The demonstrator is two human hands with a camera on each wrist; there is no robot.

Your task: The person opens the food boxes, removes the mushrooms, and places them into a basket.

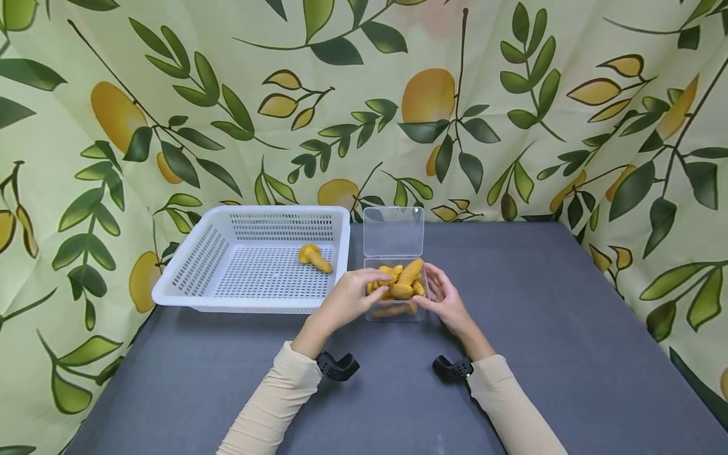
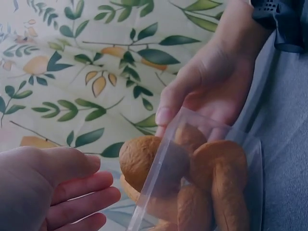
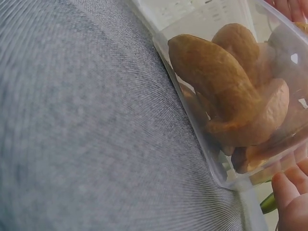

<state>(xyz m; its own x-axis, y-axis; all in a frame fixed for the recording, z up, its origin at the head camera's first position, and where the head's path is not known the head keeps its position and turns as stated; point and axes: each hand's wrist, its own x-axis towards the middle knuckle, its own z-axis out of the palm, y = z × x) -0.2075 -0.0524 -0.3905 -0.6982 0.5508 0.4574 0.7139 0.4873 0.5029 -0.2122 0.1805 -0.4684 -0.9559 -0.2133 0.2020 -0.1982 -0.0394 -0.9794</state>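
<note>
A clear plastic box (image 1: 370, 309) stands on the table with its lid (image 1: 394, 232) raised at the back. Several yellow-brown mushrooms (image 1: 402, 289) fill it up to the rim, some rising above it. My right hand (image 1: 449, 300) holds the box at its right side, thumb at the front corner and fingers along the wall. Over the box's left side is my left hand (image 1: 355, 294), its fingers loosely bent. The left wrist view shows a gap between these fingers (image 2: 86, 192) and the nearest mushroom (image 2: 139, 159), with nothing held.
Left of the box is a white plastic basket (image 1: 188, 298) with slotted walls. One mushroom (image 1: 315, 258) lies in its right part. Grey cloth covers the table (image 1: 540, 335). Behind it hangs a leaf-and-fruit patterned curtain (image 1: 352, 76). A black wrist device (image 1: 338, 366) sits on each arm.
</note>
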